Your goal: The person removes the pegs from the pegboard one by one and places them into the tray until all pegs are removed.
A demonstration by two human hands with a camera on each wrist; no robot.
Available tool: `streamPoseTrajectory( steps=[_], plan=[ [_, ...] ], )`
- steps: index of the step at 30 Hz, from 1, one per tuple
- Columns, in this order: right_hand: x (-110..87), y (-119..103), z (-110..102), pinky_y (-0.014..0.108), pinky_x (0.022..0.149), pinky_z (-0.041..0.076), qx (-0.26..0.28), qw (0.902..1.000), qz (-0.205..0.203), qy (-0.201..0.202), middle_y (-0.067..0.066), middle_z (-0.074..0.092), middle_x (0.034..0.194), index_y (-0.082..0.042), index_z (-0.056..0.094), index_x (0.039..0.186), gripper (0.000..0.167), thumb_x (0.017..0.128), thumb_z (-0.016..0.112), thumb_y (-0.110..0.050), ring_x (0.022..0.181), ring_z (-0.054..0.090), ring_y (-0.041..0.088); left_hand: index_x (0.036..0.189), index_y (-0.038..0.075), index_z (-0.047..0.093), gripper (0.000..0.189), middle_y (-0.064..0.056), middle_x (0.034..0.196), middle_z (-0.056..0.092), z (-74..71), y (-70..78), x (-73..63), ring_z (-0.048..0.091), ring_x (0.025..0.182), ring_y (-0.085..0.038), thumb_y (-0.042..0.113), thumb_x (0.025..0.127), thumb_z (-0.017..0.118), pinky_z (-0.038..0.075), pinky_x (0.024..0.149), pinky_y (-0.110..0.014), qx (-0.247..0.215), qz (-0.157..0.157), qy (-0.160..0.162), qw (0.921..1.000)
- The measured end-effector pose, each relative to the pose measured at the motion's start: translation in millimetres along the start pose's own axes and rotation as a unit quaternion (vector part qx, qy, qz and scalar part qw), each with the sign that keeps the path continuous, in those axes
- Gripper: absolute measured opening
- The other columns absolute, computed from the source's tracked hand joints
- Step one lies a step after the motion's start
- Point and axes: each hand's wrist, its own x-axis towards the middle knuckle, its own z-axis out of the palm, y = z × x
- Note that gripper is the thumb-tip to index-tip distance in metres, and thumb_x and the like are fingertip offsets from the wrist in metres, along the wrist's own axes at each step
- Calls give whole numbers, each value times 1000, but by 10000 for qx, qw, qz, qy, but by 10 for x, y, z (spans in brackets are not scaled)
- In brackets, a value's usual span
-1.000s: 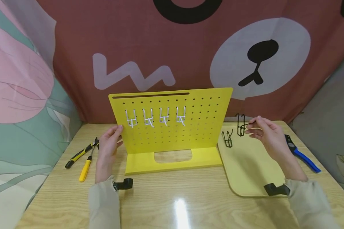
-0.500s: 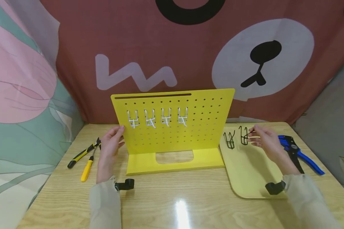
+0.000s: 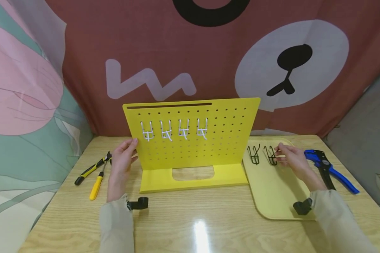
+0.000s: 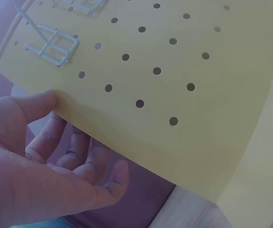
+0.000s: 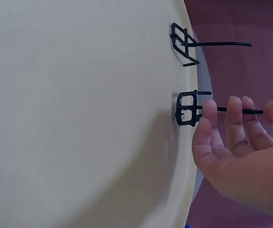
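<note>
My left hand (image 3: 121, 158) grips the left edge of the upright yellow pegboard (image 3: 193, 149). In the left wrist view its thumb lies on the front face and the fingers are behind the edge. Several white wire hooks (image 3: 183, 133) hang in a row on the board. Over the far end of the tray, my right hand (image 3: 294, 158) pinches the long prong of a black wire hook (image 5: 186, 108). The hook's frame is down at the tray surface. Beside it, a second black wire hook (image 3: 254, 158) stands with its prong up.
The pale yellow tray (image 3: 272, 200) adjoins the pegboard's right side. A blue and black wire stripper (image 3: 324, 164) lies right of it, partly behind my right arm. Left of my left hand are yellow-black pliers (image 3: 90, 172) and a yellow-handled screwdriver (image 3: 96, 186). A printed curtain hangs behind.
My right hand has lowered the black wire hook from above the tray to its surface, next to the other one. My left hand has stayed on the pegboard's edge.
</note>
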Motion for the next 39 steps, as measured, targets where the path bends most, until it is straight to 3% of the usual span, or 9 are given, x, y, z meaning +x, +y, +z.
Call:
streamPoseTrajectory(
  steps=[7,13,17,21,26,29,32,37,39],
  plan=[
    [49,51,-7,26,62,53,-174,9998,107,40,-5,62,85,-21,65,94,24,98,52,-41,75,68,10,104,16,63,24,12,89,65,4,-1,6,60,89,-10,38,93,63,40,86,-36,29,11,19,10000],
    [47,80,-11,26,63,52,-558,9981,259,35,-6,62,89,-15,59,108,31,98,50,-43,78,67,8,102,18,64,23,13,88,65,14,-8,-8,59,89,-10,38,92,64,40,86,-36,19,-92,23,10000],
    [20,66,-18,27,64,53,-551,9982,245,-35,-7,63,90,-18,54,114,28,98,52,-41,79,68,9,100,18,65,21,12,88,65,18,-3,-13,59,87,-9,37,92,64,41,85,-35,-22,-93,60,9999],
    [-24,-3,5,27,65,54,-681,9971,-269,196,-10,66,88,-25,48,116,22,98,54,-35,78,69,10,100,18,64,21,12,89,65,16,4,-11,59,91,-12,37,92,65,41,84,-34,-69,-65,23,10000],
    [-74,-165,198,18,63,52,-1011,9812,-1192,1135,-20,68,80,-27,52,113,19,96,59,-32,72,68,3,102,18,64,21,12,91,64,6,14,-23,59,92,-11,37,92,64,40,85,-33,-48,-62,-8,10000],
    [-115,-281,386,16,62,51,-618,9754,-1621,1363,-17,69,77,-23,59,110,15,95,61,-26,70,67,2,102,18,64,21,13,90,64,1,12,-25,59,90,-9,37,92,64,39,86,-35,-47,-59,-39,10000],
    [-172,-349,609,16,61,51,149,9732,-1907,1280,-10,71,76,-17,64,106,12,94,63,-18,68,68,5,101,18,64,21,13,89,65,-3,7,-21,59,89,-9,37,92,64,39,86,-36,-52,-62,-20,10000],
    [-283,-332,1017,22,62,54,1120,9700,-1886,1049,-2,71,76,-13,68,99,7,94,63,-12,68,69,12,101,18,64,20,13,89,64,-12,8,-12,59,89,-9,36,92,64,39,86,-36,-61,-61,21,10000],
    [-319,-326,1165,24,64,54,1134,9719,-1852,905,-2,71,77,-9,67,101,9,94,62,-11,69,69,13,100,18,64,20,13,89,64,-16,8,-6,59,89,-9,36,92,65,39,86,-36,-51,-57,33,10000]
  ],
)
